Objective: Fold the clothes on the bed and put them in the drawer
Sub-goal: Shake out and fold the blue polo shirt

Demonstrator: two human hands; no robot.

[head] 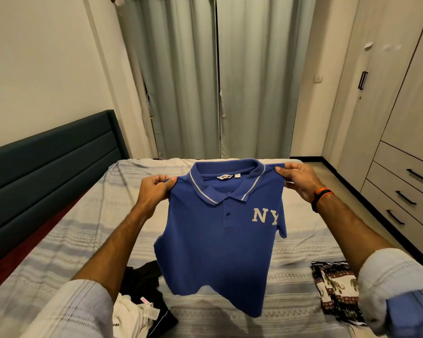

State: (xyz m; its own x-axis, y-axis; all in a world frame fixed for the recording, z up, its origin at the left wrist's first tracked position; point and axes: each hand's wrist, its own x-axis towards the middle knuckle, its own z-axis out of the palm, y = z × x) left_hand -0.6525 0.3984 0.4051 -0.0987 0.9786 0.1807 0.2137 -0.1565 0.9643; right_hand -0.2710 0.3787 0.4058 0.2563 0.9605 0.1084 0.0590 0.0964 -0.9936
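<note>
- The person holds a blue polo shirt (220, 240) up in the air above the bed (59, 240), front facing the camera, with white "NY" letters on the chest.
- The left hand (154, 189) pinches one shoulder seam; the right hand (300, 179) pinches the other, beside the collar.
- The shirt's hem hangs free, clear of the striped bedspread beneath.
- A heap of black and white clothes (142, 301) lies near the bed's near edge, left of the shirt.
- A folded elephant-print cloth (337, 291) lies at the bed's right edge.
- A bare stretch of bedspread lies beyond the shirt, toward the curtains (205, 76).
- The wardrobe drawers (405, 189) stand shut, across a floor strip right of the bed.
</note>
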